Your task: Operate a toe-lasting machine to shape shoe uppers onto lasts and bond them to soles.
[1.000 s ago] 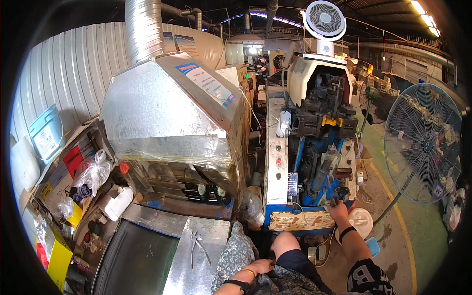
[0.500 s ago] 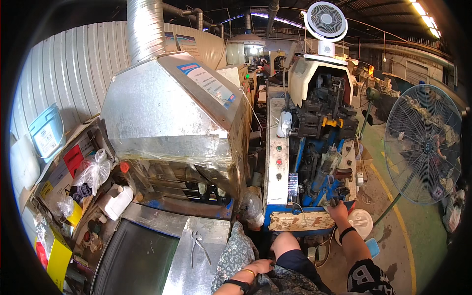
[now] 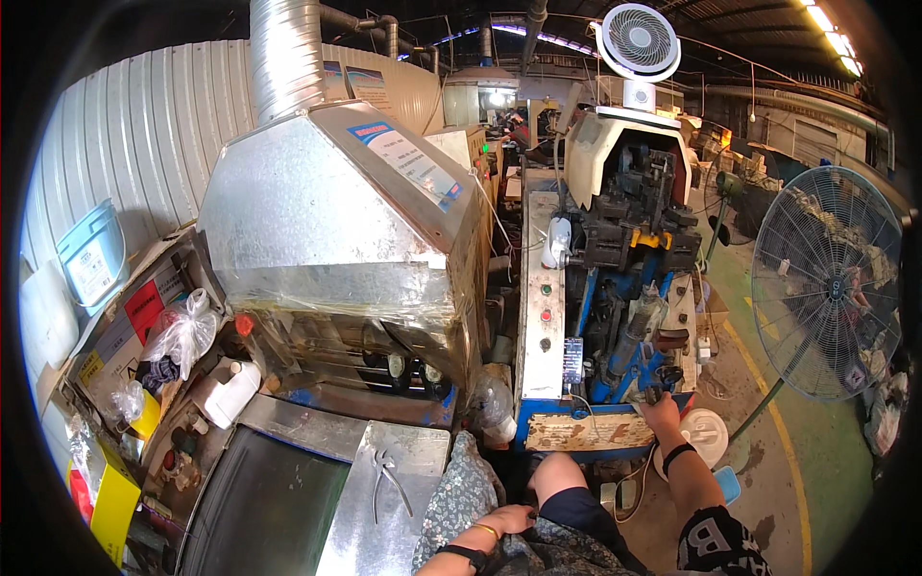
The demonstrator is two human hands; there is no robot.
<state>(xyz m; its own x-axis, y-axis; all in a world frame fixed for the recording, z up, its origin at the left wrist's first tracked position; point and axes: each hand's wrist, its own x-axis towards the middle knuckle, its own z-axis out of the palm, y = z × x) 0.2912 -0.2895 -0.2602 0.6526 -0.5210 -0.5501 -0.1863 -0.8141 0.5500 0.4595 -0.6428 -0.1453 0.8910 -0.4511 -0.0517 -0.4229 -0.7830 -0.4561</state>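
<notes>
My left hand [image 3: 514, 519] rests in my lap on the floral apron cloth [image 3: 459, 494], with a gold bangle and a dark band at the wrist. Its fingers are curled, and whether anything is inside them is hidden. Over at the front of the blue machine [image 3: 624, 370], my right hand [image 3: 661, 413] reaches forward and closes around a dark knob [image 3: 654, 394] near the machine's lower right corner. To the left of my lap, a pair of pliers [image 3: 386, 470] lies on a bare metal plate [image 3: 357, 552], out of both hands.
A dark conveyor belt [image 3: 259, 509] runs under a sheet-metal hood [image 3: 322, 192] on the left. Beside it stand a white jug [image 3: 228, 394] and a yellow box [image 3: 113, 509]. At right are a large floor fan [image 3: 828, 283] and a white bucket lid [image 3: 706, 437].
</notes>
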